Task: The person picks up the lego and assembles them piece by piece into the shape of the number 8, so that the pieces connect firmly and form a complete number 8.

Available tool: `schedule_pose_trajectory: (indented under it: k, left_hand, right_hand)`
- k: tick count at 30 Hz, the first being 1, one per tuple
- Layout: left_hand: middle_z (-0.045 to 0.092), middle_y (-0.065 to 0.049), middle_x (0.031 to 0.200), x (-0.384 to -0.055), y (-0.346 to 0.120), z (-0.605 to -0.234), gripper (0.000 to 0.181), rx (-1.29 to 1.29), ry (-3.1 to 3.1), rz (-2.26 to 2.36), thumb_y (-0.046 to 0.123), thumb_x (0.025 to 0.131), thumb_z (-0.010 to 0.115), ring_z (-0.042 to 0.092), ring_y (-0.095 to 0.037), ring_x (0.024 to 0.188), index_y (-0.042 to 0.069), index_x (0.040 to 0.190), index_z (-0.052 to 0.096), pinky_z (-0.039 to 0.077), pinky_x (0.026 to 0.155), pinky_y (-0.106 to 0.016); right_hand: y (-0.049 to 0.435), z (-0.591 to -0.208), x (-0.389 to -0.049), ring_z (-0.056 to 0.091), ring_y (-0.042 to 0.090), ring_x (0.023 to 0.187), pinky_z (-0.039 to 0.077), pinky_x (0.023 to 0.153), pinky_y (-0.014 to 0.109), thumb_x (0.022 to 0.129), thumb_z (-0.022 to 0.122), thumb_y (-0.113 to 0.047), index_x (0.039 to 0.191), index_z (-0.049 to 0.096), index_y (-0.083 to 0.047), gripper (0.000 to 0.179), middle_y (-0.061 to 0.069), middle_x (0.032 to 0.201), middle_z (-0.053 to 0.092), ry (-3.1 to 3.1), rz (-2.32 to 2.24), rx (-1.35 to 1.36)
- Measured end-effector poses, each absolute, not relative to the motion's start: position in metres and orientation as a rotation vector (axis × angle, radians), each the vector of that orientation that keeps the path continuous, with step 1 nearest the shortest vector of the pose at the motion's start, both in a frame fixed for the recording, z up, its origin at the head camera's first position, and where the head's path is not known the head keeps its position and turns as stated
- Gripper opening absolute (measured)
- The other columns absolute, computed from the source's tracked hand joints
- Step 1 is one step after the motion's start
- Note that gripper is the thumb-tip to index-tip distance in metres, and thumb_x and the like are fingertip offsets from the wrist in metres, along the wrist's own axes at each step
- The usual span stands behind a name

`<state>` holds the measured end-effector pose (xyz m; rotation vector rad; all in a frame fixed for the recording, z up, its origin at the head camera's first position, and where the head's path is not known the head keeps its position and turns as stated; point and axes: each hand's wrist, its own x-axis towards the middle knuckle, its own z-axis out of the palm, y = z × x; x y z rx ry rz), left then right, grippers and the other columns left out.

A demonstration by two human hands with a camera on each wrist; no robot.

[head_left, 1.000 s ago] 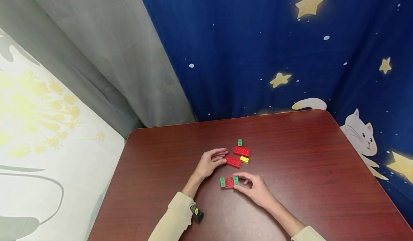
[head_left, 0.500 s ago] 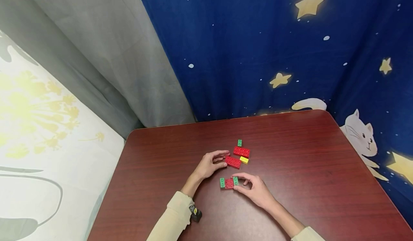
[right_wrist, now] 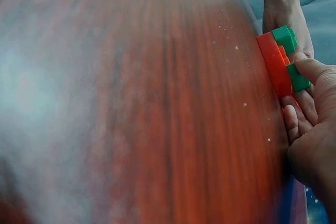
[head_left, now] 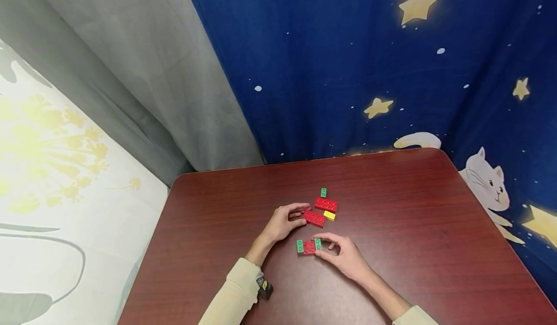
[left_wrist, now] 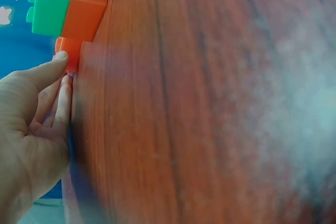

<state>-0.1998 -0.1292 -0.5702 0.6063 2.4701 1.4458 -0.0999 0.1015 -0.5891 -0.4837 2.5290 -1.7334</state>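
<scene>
My left hand (head_left: 280, 223) holds the left end of a red toy building brick (head_left: 314, 217) between thumb and fingers. In the left wrist view the thumb lies against that red brick (left_wrist: 73, 61). Closer to me, a red brick (head_left: 309, 247) carries a green brick (head_left: 300, 246) on its left end and another green brick (head_left: 317, 244) on its right end. My right hand (head_left: 345, 256) pinches the right green brick between thumb and fingers; the right wrist view shows this green brick (right_wrist: 299, 77) standing on the red one (right_wrist: 274, 66).
Beyond the held red brick lie another red brick (head_left: 326, 204), a small yellow brick (head_left: 329, 215) and a small green brick (head_left: 323, 192). All rest on a dark red wooden table (head_left: 217, 209). A blue star-patterned curtain (head_left: 326, 73) hangs behind its far edge.
The left hand's fingertips have shifted slightly right along the red brick, and the hand has settled a little nearer me. The right hand and the bricks stay practically where they were.
</scene>
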Motion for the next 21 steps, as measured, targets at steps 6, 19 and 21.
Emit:
schedule_pose_trajectory:
  k: [6, 19, 21]
  left_hand:
    - [0.071, -0.006, 0.136, -0.198, -0.129, -0.572, 0.046, 0.617, 2.494, 1.457, 0.003, 0.096, 0.078, 0.069, -0.019, 0.123, 0.009, 0.14, 0.069, 0.054, 0.103, -0.029]
    - [0.072, -0.006, 0.135, -0.189, -0.131, -0.573, 0.044, 0.638, 2.513, 1.496, 0.007, 0.096, 0.078, 0.071, -0.02, 0.12, 0.008, 0.14, 0.069, 0.056, 0.101, -0.033]
    - [0.072, -0.006, 0.134, -0.187, -0.131, -0.573, 0.044, 0.635, 2.516, 1.514, 0.007, 0.096, 0.078, 0.071, -0.021, 0.119, 0.008, 0.14, 0.069, 0.057, 0.1, -0.033]
  right_hand:
    - [0.101, -0.59, -0.1, 0.061, 0.011, 0.086, 0.051, 0.074, 0.026, 0.091, 0.088, -0.027, 0.125, 0.077, -0.021, 0.036, -0.012, 0.108, 0.075, 2.531, -1.733, -0.483]
    - [0.101, -0.589, -0.099, 0.062, 0.012, 0.087, 0.052, 0.076, 0.027, 0.091, 0.088, -0.026, 0.125, 0.077, -0.02, 0.036, -0.01, 0.112, 0.075, 2.53, -1.737, -0.481]
    - [0.101, -0.589, -0.099, 0.062, 0.012, 0.088, 0.052, 0.076, 0.027, 0.091, 0.088, -0.026, 0.125, 0.077, -0.02, 0.036, -0.01, 0.112, 0.075, 2.528, -1.739, -0.481]
